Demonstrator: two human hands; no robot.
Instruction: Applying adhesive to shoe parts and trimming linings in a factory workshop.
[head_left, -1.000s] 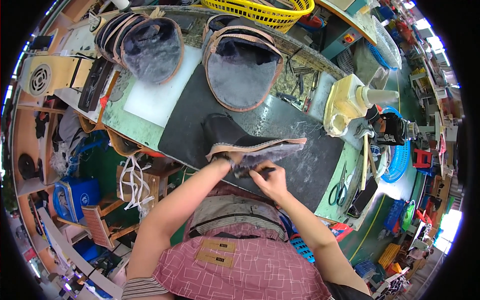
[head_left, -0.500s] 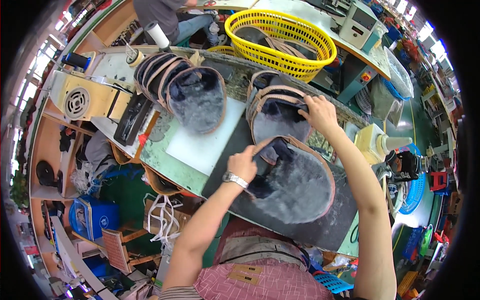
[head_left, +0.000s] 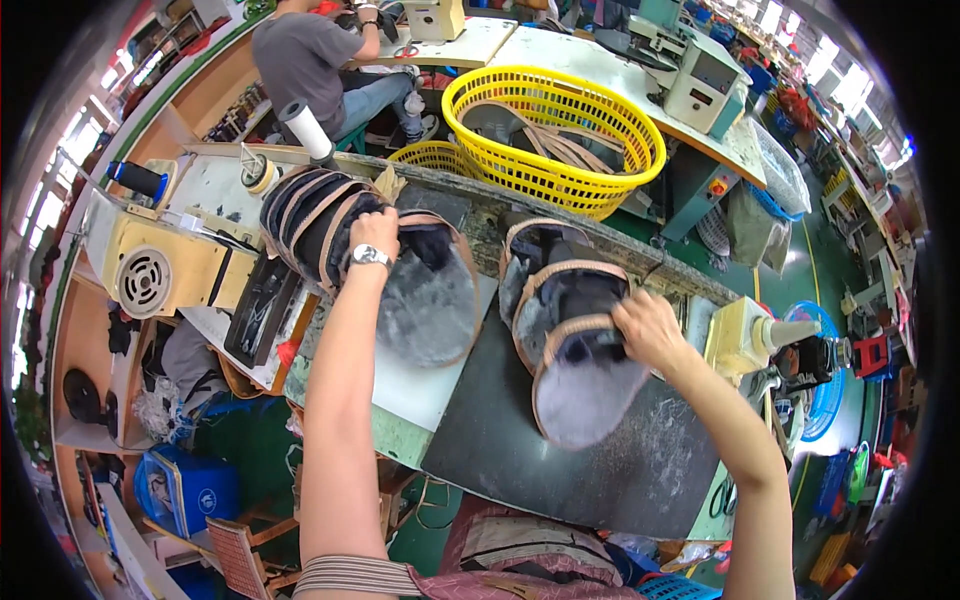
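Note:
My left hand (head_left: 375, 238), with a metal watch at the wrist, has its fingers closed over the edge of a grey fur-lined slipper (head_left: 430, 310) with tan trim. That slipper lies at the front of a leaning row of similar slippers (head_left: 310, 215) on the left. My right hand (head_left: 650, 332) pinches the rim of another fur-lined slipper (head_left: 590, 400), slightly blurred, at the near end of the right-hand stack. Two more slippers (head_left: 570, 285) show behind it, overlapping. The right thumb is partly hidden.
The slippers lie over a black board (head_left: 500, 430) and a white sheet on the bench. A cream sewing machine (head_left: 150, 265) stands left, a cream machine part (head_left: 735, 335) right. Beyond the bench are a yellow basket (head_left: 560, 185) with strips and a seated person (head_left: 310, 70).
My left hand has carried a slipper from the near middle to the left row. My right hand has drawn the stack's front slipper towards me. The view has tilted upward.

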